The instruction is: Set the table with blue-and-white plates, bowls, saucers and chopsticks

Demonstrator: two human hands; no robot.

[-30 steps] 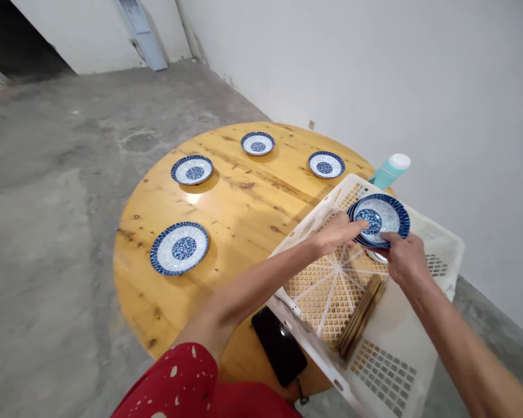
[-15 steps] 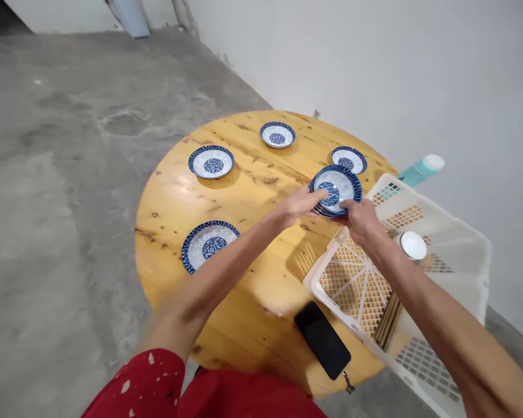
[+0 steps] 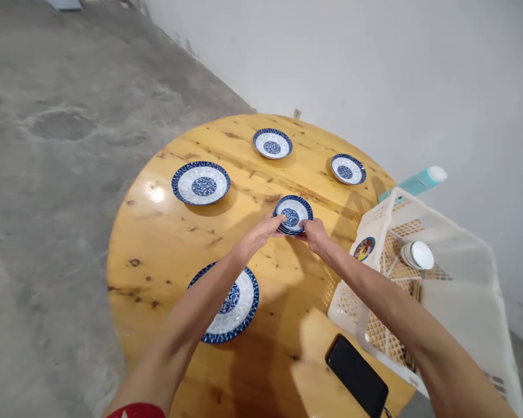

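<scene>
Head camera view: my left hand [image 3: 265, 229] and right hand [image 3: 314, 235] are both grasping a stack of small dishes [image 3: 294, 210], thumbs pressing inside the top one, other fingers reaching underneath. I am keeping the stack over the middle of the desk [image 3: 152, 244]; I cannot tell whether its base is touching the wood. I am treating it as a clock's centre, with twelve pointing away from me.

If my thumbs were slackening, or one hand were tipping its side, the nested dishes would probably be sliding apart and chipping. My left forearm is passing over the near plate [image 3: 244, 299], so a dropping elbow could be knocking it.

Counting outward, I am seeing one stack, several rims showing, its exact number unclear. Four larger plates are lying apart: the near one at seven o'clock, a second plate [image 3: 203, 186] between nine and ten, a third plate [image 3: 272, 146] just before twelve, a fourth plate [image 3: 345, 172] near two. One black phone [image 3: 357, 377] is lying at five. One white crate [image 3: 462, 290] is sitting at four, holding at least two white bowls [image 3: 421, 255] and some brown sticks [image 3: 417, 290], too covered to count. One turquoise bottle [image 3: 418, 181] is showing beside it, towards half past two.
</scene>
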